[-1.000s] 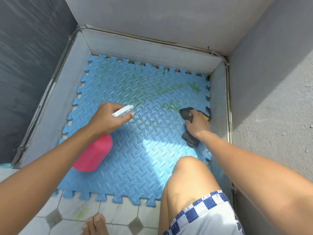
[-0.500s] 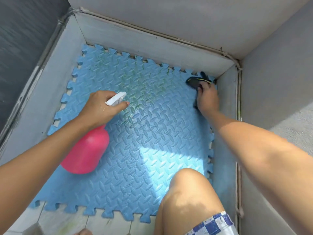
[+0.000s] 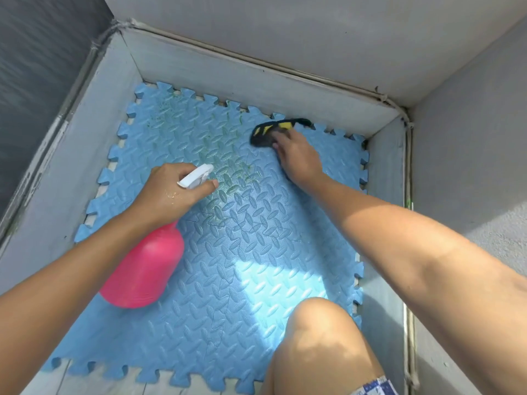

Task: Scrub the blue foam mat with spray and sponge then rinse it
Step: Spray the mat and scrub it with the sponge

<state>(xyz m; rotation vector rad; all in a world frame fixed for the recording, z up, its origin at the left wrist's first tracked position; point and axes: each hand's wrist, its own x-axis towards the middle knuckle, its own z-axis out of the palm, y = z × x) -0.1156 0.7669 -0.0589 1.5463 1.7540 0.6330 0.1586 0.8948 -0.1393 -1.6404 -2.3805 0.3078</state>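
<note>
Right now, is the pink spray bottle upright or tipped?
Tipped. The left hand holds the pink spray bottle slanted, its white nozzle aimed forward over the blue foam mat.

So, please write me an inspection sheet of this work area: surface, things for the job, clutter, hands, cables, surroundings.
Surface: blue foam mat lies flat on the floor; greenish stains in its far middle part; a sunlit patch near the knee.
Job's things: pink spray bottle with white nozzle; dark sponge with yellow patches, on the mat near its far edge.
Clutter: nothing seen.
Hands: left hand holds the bottle, finger at the trigger; right hand presses on the sponge.
Cables: nothing seen.
Surroundings: grey walls on three sides; pale tiles at the near edge; a bare knee over the mat.
</note>
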